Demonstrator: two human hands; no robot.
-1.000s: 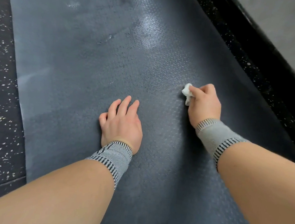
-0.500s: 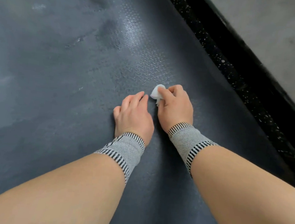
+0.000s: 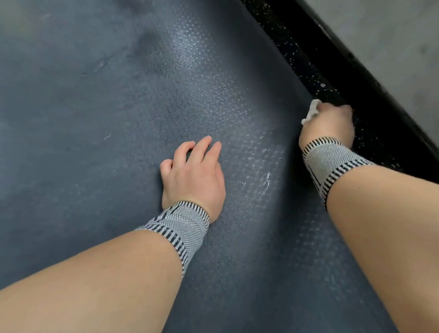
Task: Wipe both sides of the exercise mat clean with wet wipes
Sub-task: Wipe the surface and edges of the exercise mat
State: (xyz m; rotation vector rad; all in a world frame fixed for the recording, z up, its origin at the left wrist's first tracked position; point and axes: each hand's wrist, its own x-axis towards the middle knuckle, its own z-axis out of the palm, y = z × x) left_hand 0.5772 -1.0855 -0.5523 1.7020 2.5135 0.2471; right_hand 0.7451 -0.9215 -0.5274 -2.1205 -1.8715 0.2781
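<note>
The exercise mat (image 3: 107, 156) fills most of the frame. The left hand (image 3: 193, 174) lies flat at centre, fingers relaxed, likely pinning it. The right hand (image 3: 331, 123) grips a balled wet wipe (image 3: 311, 111) at the mat's right edge, against the black speckled floor (image 3: 316, 50). Open mat stretches toward the upper left.

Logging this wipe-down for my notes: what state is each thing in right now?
Mat: flat on the floor, textured side up, dark patches on its far part.
Wipe: bunched up, at the mat's right edge.
Right hand: grips the wipe.
Left hand: rests on the mat, holding nothing.
Wristbands: one on each wrist.
</note>
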